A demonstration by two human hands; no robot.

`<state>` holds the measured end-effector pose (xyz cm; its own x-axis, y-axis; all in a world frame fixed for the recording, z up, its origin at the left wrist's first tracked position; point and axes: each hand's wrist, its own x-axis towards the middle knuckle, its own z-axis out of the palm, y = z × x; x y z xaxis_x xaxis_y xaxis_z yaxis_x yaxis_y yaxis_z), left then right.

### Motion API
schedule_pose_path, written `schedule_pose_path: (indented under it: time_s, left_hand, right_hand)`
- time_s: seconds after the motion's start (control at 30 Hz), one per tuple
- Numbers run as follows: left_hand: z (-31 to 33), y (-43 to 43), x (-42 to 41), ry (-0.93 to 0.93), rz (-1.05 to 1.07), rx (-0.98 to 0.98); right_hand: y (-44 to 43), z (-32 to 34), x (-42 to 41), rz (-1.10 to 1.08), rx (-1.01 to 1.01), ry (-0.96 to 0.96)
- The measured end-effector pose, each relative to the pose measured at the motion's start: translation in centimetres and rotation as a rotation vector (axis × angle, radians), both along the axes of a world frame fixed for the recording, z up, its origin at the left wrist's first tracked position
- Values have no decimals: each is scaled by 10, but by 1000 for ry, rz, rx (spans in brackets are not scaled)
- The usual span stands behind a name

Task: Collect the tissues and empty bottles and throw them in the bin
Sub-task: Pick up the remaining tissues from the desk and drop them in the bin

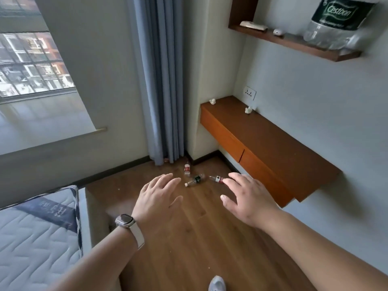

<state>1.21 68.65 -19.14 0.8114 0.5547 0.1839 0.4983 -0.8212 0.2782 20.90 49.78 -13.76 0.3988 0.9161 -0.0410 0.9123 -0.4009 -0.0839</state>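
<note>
Small bedroom corner here: wood floor (189, 238), blue curtain (161, 80), a floating desk (273, 143) on the wall. Three little bottles lie on their sides by the curtain's foot: one red-label bottle (187, 169) nearest the corner, a green-label bottle (195, 180) in the middle and a second red-label one (217, 179) just beside it. Two crumpled tissues sit on the desk, one at the far end (212, 101) and one under the wall socket (248, 110). A big bottle (340, 22) is up on the high shelf (294, 44). No bin in sight.

My left hand (157, 194) and right hand (247, 196) are both out in front, fingers spread wide, holding nothing.

The bottles look empty, so I'd guess feather-light, thin plastic that crinkles and rolls if nudged. I'd grab around the middle or pinch the neck under the cap, maybe two in one hand. The tissues are soft wads, just pinch them. The big bottle probably needs a whole hand around its body.
</note>
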Motion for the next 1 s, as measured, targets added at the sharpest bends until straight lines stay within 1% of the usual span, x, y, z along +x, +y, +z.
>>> schedule_pose_path:
  time_s: [0.2, 0.37, 0.5, 0.67, 0.9, 1.0]
  left_hand:
    - [-12, 25, 60, 60, -29, 0]
    - [-9, 59, 132, 130, -3, 15]
    - [1, 80, 212, 177, -33, 14]
    - [14, 90, 301, 146, -47, 16]
    - [21, 109, 369, 170, -78, 60]
    - [24, 124, 393, 165, -74, 39]
  right_hand:
    - [32, -30, 61, -39, -7, 66]
    - [72, -48, 136, 2, 5, 106]
    - [96, -45, 216, -3, 32, 126]
    - [110, -41, 300, -36, 43, 132]
    - [121, -31, 366, -89, 77, 151]
    - [126, -33, 388, -118, 63, 161]
